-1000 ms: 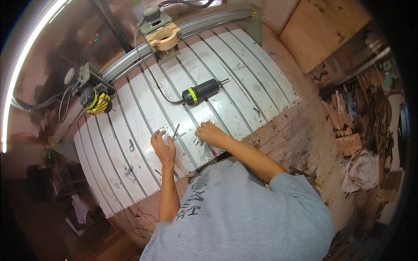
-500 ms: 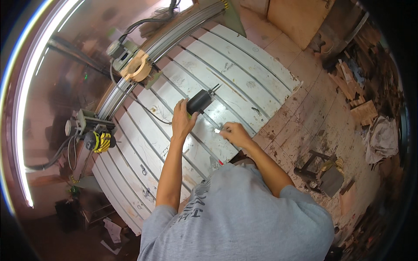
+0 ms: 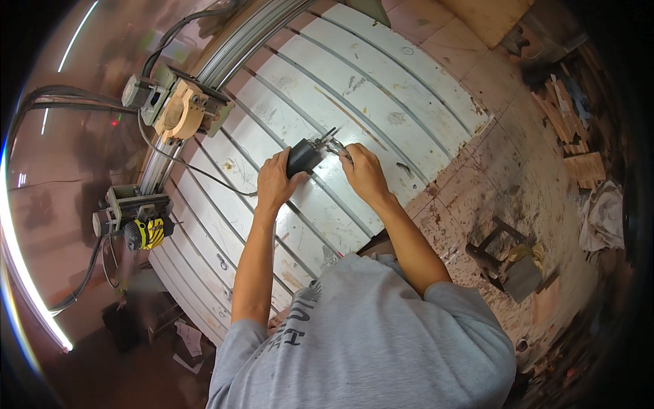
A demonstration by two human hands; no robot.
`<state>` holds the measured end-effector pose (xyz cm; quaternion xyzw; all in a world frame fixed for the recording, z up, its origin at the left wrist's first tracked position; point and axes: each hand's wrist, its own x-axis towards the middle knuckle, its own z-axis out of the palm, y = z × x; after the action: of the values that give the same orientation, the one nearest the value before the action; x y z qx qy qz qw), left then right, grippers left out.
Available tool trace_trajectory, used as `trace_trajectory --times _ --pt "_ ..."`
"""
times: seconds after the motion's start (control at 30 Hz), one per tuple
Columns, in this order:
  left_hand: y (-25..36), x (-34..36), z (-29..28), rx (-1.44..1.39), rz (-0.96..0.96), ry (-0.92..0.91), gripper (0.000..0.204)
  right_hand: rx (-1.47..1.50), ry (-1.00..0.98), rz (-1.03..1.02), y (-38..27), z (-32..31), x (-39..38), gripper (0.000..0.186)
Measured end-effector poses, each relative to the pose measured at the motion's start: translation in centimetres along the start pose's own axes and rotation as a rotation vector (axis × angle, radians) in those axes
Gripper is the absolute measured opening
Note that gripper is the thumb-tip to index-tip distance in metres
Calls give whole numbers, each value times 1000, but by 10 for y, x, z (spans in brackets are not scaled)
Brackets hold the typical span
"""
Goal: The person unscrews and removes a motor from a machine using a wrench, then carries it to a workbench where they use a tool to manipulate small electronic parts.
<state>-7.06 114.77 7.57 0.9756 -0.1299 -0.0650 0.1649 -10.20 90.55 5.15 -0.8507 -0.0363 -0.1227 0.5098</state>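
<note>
White slatted bed point(image 3: 381, 82), black cylindrical router point(image 3: 304, 157)

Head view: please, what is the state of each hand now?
Left hand: closed around the black router motor.
Right hand: closed on a small metal tool at the motor's front end.

Bright glare on white slatted table point(image 3: 381, 88); light strip far left; fisheye rim dark, perhaps blurred.

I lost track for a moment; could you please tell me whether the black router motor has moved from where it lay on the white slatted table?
Yes. The black router motor no longer lies loose on the white slatted table; the left hand grips it, the right hand at its nose.
</note>
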Motion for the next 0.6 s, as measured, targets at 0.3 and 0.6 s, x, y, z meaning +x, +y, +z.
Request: trace_trajectory --times 0.3,0.6 --pt "1 -7 7 -1 14 98 79 -185 -294 -132 -26 -4 69 12" --pt "1 -8 5 29 -15 74 82 -542 -739 -212 -56 16 133 14"
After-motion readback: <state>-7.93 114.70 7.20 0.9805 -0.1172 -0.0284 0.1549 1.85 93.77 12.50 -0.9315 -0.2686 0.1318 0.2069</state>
